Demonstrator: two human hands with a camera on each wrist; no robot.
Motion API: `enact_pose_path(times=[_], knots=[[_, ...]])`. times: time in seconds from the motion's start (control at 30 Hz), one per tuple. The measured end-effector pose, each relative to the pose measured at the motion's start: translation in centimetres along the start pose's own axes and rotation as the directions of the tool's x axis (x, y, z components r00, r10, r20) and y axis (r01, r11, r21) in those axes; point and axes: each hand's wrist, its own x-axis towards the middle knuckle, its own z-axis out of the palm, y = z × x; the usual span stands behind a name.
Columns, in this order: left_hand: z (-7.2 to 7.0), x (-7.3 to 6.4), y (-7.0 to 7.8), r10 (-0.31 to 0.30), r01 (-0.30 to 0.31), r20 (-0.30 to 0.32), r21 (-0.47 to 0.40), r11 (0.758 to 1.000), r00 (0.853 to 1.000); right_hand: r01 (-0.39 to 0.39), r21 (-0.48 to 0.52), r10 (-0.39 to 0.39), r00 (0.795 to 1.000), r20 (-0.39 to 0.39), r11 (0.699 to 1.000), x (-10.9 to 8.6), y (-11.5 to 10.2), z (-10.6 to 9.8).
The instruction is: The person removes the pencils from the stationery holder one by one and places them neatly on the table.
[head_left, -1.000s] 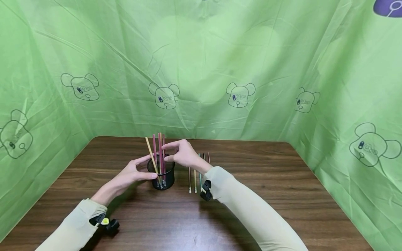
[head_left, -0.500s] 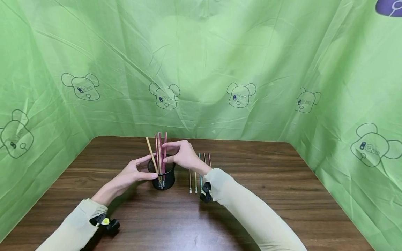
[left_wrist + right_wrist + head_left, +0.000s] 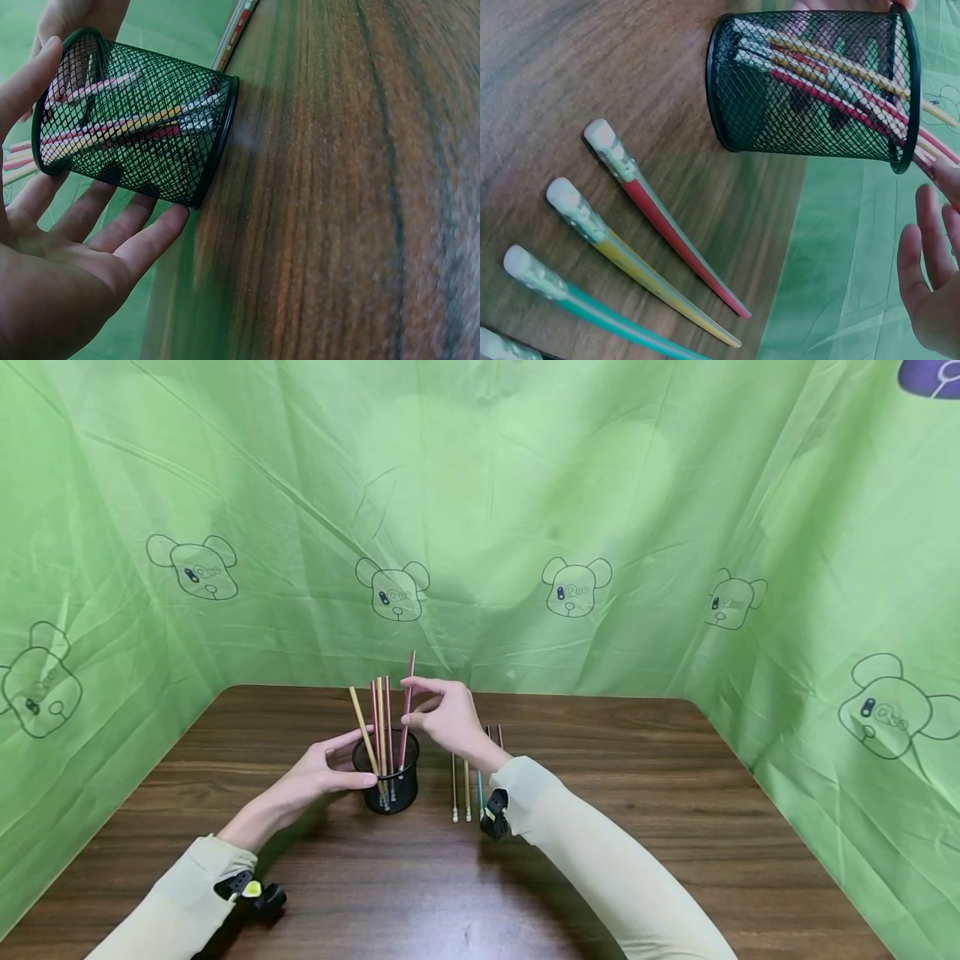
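A thin, glossy red pencil stands almost upright at the right side of the cup, leaning a little to the right, its lower end inside the rim and its upper end well above it. Through the mesh in the left wrist view, its eraser end hangs clear of the cup's floor, higher than the eraser ends of the others. The right hand, above and right of the cup, pinches this pencil between thumb and fingers; the right wrist view shows other fingers apart from it. The left hand, on the cup's left, steadies it with the thumb at the near rim and the fingers spread round the far wall. The cup is black wire mesh, round, upright on the brown wooden table. Inside it a yellow pencil leans left, beside a close bunch of red and yellow ones, eraser ends down. To the right of the cup, a row of pencils lies on the table: a red one nearest, then yellow, then teal, with more beyond. The right hand and sleeve cover part of this row in the head view. Behind the cup hangs green cloth printed with bear faces.
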Motion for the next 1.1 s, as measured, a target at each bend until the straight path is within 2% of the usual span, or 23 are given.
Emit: enact_pose_path(times=[0.53,0.83,1.1], knots=[[0.0,-0.3,0.3,-0.009,0.009,0.0,0.005,1.0,1.0,-0.016,0.061,0.016,1.0,-0.005,0.998,0.0,-0.9,-0.8],[0.0,-0.3,0.2,0.001,-0.001,-0.001,0.006,1.0,1.0,-0.005,0.156,0.007,1.0,-0.015,0.988,0.6,-2.1,-1.6],[0.0,-0.4,0.1,-0.002,0.002,0.001,-0.002,1.0,1.0,-0.008,0.188,0.007,1.0,0.006,0.982,0.7,-2.8,-2.6]])
